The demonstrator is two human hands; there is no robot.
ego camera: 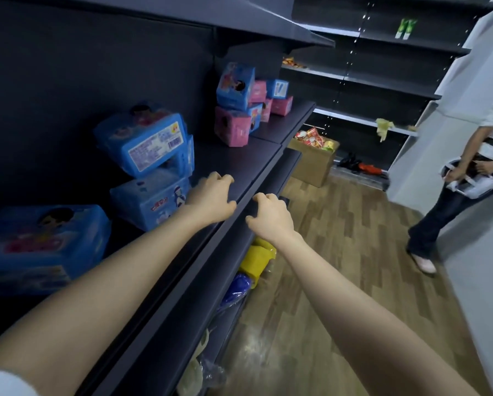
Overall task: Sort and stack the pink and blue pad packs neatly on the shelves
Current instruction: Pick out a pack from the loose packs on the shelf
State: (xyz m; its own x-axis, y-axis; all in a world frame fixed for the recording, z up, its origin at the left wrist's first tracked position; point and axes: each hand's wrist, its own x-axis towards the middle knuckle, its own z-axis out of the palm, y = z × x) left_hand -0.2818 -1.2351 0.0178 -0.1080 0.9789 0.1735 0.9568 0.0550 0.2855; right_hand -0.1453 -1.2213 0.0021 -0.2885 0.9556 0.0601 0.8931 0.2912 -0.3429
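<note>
Nothing is held by the left hand (211, 198) or right hand (271, 215) (fingers loosely bent). On the shelf (239, 158), pink packs (231, 130) and blue packs (148, 144) are left mixed; most sorting seems undone.

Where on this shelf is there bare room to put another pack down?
Bare shelf lies between the tilted blue stack by the left hand and the mixed pink-and-blue pile farther along. Both those clusters are crowded.
</note>
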